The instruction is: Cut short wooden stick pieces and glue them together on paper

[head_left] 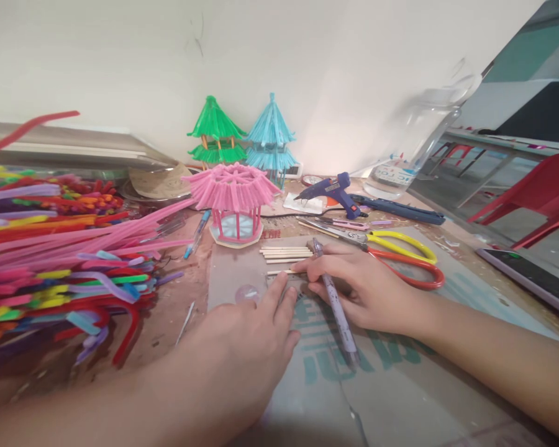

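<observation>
Marking a stick

The right hand (pixel 363 292) grips a pen (pixel 334 298) over a stick (pixel 282 272); the left hand (pixel 246 335) lies flat, fingers loose.

We see one view only, from a head-worn camera looking forward and down, close over the surface (pixel 470 292), facing the wall (pixel 121 56) across the frame's top.

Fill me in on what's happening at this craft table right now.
A person's right hand holds a purple pen, its fingers touching thin wooden sticks lying on cardboard. The left hand lies flat on the cardboard beside it. A pink pavilion model stands just behind, pipe cleaners heaped at left, scissors and a glue gun at right.
</observation>
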{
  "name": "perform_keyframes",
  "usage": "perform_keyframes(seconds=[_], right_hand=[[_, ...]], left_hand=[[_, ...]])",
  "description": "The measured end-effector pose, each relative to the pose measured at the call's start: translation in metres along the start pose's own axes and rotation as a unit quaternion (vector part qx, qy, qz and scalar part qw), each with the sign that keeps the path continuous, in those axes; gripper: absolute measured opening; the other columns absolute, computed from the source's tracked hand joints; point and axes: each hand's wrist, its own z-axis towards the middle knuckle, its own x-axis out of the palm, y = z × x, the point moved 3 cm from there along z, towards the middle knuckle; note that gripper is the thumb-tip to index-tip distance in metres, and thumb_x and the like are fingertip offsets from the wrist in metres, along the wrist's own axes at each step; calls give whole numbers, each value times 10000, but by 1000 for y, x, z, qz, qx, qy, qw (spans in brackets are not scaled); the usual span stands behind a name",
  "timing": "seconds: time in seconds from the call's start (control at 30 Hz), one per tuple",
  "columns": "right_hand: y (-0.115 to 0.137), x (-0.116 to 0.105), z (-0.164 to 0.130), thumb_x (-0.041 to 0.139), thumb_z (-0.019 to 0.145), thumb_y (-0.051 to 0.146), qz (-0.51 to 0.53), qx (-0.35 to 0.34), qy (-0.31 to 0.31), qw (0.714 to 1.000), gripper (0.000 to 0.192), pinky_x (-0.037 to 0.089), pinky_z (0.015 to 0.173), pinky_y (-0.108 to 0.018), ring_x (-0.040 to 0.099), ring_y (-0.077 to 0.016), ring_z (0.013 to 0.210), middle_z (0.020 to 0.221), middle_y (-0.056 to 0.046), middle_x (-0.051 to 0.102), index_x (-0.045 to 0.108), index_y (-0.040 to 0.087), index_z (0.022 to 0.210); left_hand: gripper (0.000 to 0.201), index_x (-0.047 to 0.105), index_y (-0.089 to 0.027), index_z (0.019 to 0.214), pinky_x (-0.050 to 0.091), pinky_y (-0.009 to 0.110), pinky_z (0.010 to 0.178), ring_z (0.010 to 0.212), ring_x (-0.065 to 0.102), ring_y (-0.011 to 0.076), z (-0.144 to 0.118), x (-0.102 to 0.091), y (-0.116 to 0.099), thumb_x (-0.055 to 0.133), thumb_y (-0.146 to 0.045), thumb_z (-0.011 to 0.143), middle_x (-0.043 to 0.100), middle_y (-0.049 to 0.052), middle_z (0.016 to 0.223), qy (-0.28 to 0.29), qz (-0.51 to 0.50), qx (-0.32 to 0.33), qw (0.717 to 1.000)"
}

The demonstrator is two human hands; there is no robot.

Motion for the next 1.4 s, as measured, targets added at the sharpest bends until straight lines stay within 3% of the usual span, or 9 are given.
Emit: perform_keyframes(seconds=[0.17, 0.43, 1.1, 1.4], right_hand=[[-1, 1, -1, 548, 916, 204, -1, 2, 6, 1000, 91, 471, 705, -296, 596, -204, 823, 865, -63, 666, 574, 218, 831], [1, 1, -1, 539, 917, 192, -3, -5, 6, 1000, 90, 473, 727, -305, 593, -199, 809, 857, -59, 656, 549, 222, 833], [1, 1, 0, 539, 910, 195, -11, -9, 8, 1000, 84, 491, 756, -319, 604, -205, 830, 858, -62, 661, 551, 221, 831], [-1, 2, -1, 562, 902, 189, -3, 2, 8, 1000, 73, 477, 706, -298, 592, -200, 803, 860, -60, 662, 556, 221, 837]], left_hand=[[490, 475, -126, 1427, 533, 326, 463, 939, 727, 327, 1, -1, 0, 416, -321, 981, 460, 168, 1451, 17, 6, -8, 1000], [480, 507, -118, 1403, 532, 330, 444, 927, 729, 329, -2, -1, 0, 424, -310, 971, 495, 159, 1425, -19, 13, -5, 1000], [445, 592, -160, 1336, 512, 314, 483, 939, 721, 307, -2, -1, -1, 535, -306, 919, 542, 163, 1404, -48, 21, 10, 999], [493, 492, -144, 1422, 506, 320, 447, 906, 726, 309, -1, -4, 0, 446, -321, 964, 472, 166, 1462, -3, 13, -15, 1000]])
